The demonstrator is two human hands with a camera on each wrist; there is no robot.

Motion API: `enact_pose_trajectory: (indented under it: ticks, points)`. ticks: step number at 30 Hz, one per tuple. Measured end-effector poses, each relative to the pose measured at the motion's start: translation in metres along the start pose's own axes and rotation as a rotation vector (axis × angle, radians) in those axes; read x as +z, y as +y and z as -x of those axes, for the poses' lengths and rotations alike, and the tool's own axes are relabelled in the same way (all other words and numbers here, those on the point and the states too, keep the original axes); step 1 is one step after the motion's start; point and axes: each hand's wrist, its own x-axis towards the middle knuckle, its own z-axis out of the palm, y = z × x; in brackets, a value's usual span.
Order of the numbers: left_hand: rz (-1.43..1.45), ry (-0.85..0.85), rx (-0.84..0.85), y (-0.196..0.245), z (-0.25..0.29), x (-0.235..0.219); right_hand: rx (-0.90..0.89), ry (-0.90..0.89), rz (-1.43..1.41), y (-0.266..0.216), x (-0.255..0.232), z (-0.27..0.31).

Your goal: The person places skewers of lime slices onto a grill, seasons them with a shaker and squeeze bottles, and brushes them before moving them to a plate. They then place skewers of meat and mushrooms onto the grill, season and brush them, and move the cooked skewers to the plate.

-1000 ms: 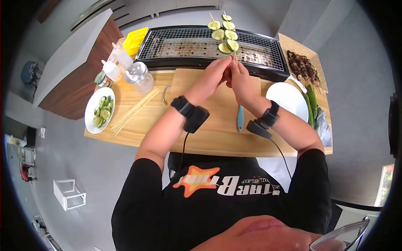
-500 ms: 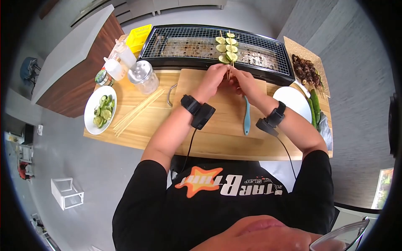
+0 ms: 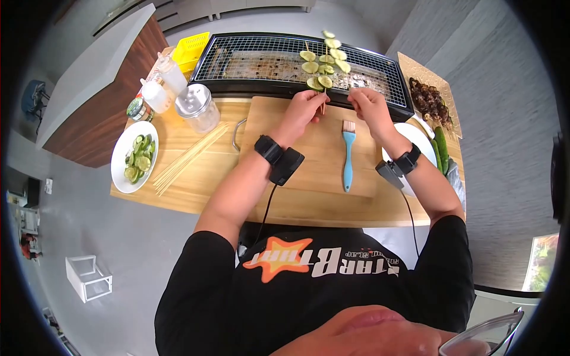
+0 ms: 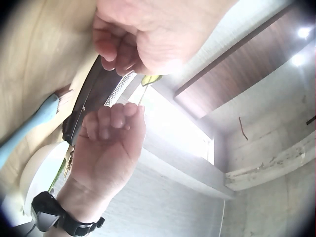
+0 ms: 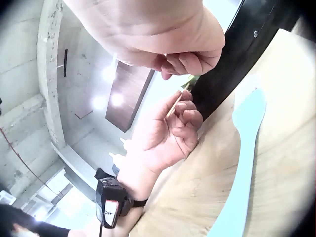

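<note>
i'd ease the skewers apart slowly by their bare ends, above the grill, lest slices snag. the left hand grips what look like two; the right hand pinches one, four slices on it. one brush lies near, two bottles far left.

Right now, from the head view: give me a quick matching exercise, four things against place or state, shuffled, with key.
Things
1. Blue brush
2. Left hand
3. Loose sticks
4. Yellow basket

Place or state
A. Beside the left end of the grill
B. Between the white bowl of slices and the cutting board
C. Lying on the cutting board
D. Gripping skewered green slices

Pairs: 1-C, 2-D, 3-B, 4-A
</note>
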Motion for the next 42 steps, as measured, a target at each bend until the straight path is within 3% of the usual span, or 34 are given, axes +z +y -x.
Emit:
enact_pose_trajectory:
  ticks: [6,9,12,16,19,27,36,42]
  points:
    - [-0.062,0.041,-0.013,0.005,0.006,0.005,0.056,0.114,0.028,0.023,-0.016,-0.006]
    - [-0.05,0.035,-0.01,0.004,0.005,0.004,0.141,0.065,0.052,0.031,-0.019,-0.005]
    - [-0.032,0.026,-0.004,0.004,0.005,0.004,0.371,-0.096,-0.131,0.02,-0.024,0.004]
    - [-0.01,0.009,0.015,0.004,0.005,0.006,0.327,-0.177,-0.057,0.0,0.006,0.026]
    - [0.005,-0.022,0.039,0.011,0.01,0.012,0.22,-0.226,-0.1,0.017,0.017,0.021]
    - [-0.011,-0.138,0.109,0.009,0.009,0.01,0.103,-0.162,-0.071,0.014,0.03,0.022]
    - [0.002,-0.052,0.117,0.012,0.011,0.013,0.056,-0.004,-0.071,0.017,-0.029,0.006]
    - [-0.017,-0.042,0.084,0.008,0.01,0.012,0.138,0.021,0.04,0.017,-0.066,-0.006]
